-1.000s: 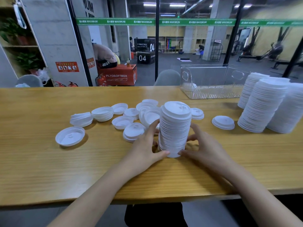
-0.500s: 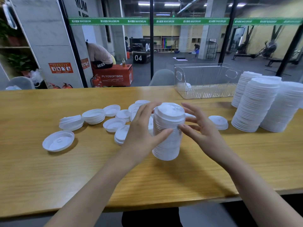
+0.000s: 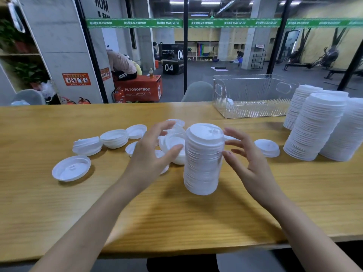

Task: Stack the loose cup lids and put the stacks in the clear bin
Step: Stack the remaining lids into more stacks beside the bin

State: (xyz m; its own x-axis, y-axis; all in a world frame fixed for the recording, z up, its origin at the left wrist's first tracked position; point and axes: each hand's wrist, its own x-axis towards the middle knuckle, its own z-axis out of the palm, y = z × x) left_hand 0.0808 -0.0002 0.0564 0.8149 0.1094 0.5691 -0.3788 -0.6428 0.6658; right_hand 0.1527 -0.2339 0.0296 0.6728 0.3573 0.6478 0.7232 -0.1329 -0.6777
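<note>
Both hands are open with fingers spread, one on each side of a tall lid stack (image 3: 203, 160) at mid-table. The left hand (image 3: 151, 156) is just left of the stack, thumb aimed at it with a thin gap showing. The right hand (image 3: 250, 163) is just right of it, thumb tip at the stack's side; blur hides whether it touches. Neither hand wraps the stack. The stack is upright with a slight lean, its base shifted left of its top. I cannot tell if the base sits flat on the table (image 3: 196, 222).

The clear bin (image 3: 255, 108) stands at the far edge of the table, right of centre and well apart from the hands. One white lid (image 3: 228, 103) lies inside at its left end.

Three finished tall stacks (image 3: 314, 130) stand packed close together at the right end of the table, just right of the bin.

Loose lids are scattered behind and left of the left hand:
- A cluster (image 3: 174, 142) lies partly hidden by the fingers.
- Two short piles (image 3: 115, 138) and (image 3: 87, 146) lie further left.
- A single upturned lid (image 3: 71, 170) lies nearest the front left.
- A single top-up lid (image 3: 267, 147) lies between the right hand and the tall stacks.
</note>
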